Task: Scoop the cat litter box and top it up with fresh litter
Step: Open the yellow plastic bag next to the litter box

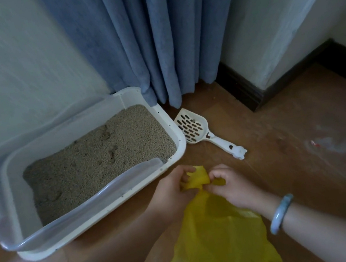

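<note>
A white litter box (174, 130) with a translucent rim guard sits on the floor at left, filled with beige litter (94, 157) that shows a few dents. Just right of the box lies a white slotted scoop (199, 130), its handle pointing toward me. A thin yellow plastic bag (215, 238) hangs in front of me. My left hand (171, 193) and my right hand (229, 184) pinch its top edge close together, fingers curled into the plastic. Both hands are in front of the box's near right corner, apart from the scoop.
Blue curtains (152, 38) hang behind the box's far corner. White walls with dark baseboard (241, 92) close in the corner. Wooden floor (295, 144) stretches to the right, with pale smudges on it. A pale bangle (281, 213) circles my right wrist.
</note>
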{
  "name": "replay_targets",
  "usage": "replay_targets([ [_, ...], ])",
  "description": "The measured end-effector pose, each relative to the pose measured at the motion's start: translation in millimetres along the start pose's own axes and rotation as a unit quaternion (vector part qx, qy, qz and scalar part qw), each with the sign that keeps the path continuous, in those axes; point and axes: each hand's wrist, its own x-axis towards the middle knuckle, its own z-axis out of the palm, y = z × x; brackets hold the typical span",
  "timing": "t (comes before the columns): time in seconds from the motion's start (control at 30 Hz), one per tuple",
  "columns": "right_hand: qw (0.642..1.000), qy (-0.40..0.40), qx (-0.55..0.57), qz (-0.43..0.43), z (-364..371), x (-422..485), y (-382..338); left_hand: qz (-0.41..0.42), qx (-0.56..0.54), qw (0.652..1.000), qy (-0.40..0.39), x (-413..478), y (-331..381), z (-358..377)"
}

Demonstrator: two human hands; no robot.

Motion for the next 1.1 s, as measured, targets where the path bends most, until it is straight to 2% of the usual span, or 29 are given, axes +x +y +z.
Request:
replay_targets([
  [0.1, 1.000, -0.002, -0.021, 0.009, -8.7, -2.5, 4.5, -0.024, 0.017, 0.999, 0.030, 2.5, -2.5, -7.2],
  [0.27, 0.999, 0.001, 0.030, 0.019, -9.1, -7.8, 0.1, -0.037, 0.151, 0.987, 0.038, -0.3, -8.5, -13.3],
  [0.33, 0.999, 0.002, 0.054, 0.008, -5.0, -8.2, -5.5, -0.035, 0.092, 0.995, 0.034, -1.1, -9.6, -9.6],
  [0.4, 0.997, 0.010, 0.078, 0.004, 0.0, -7.8, -10.2, -0.082, -0.032, 0.996, 0.036, -1.2, -4.6, -4.5],
  [0.47, 0.997, 0.021, 0.070, 0.001, 2.9, -6.8, -13.4, -0.141, -0.131, 0.980, 0.049, -0.6, 0.2, -0.3],
  [0.63, 0.999, 0.026, 0.037, -0.005, -0.1, -4.6, -15.4, -0.206, -0.233, 0.947, 0.080, 0.3, 6.3, -3.2],
  [0.77, 0.994, 0.032, 0.099, 0.031, -4.7, -6.0, -17.9, -0.176, -0.209, 0.961, 0.053, -1.8, -0.9, -3.6],
  [0.83, 0.983, 0.051, 0.166, 0.060, -6.7, -6.5, -19.4, -0.154, -0.175, 0.972, 0.033, -2.9, -5.0, -3.9],
  [0.9, 0.979, 0.046, 0.185, 0.071, -7.0, -7.6, -21.1, -0.127, -0.132, 0.983, 0.017, -4.0, -7.8, -4.6],
  [1.0, 0.998, 0.014, 0.045, 0.031, -4.6, -8.6, -18.8, -0.084, -0.056, 0.995, 0.004, -4.6, -13.3, -4.5],
  [1.1, 0.987, -0.010, -0.151, -0.058, -6.5, -8.1, -12.8, -0.065, -0.013, 0.998, -0.005, -5.0, -15.9, -8.3],
])
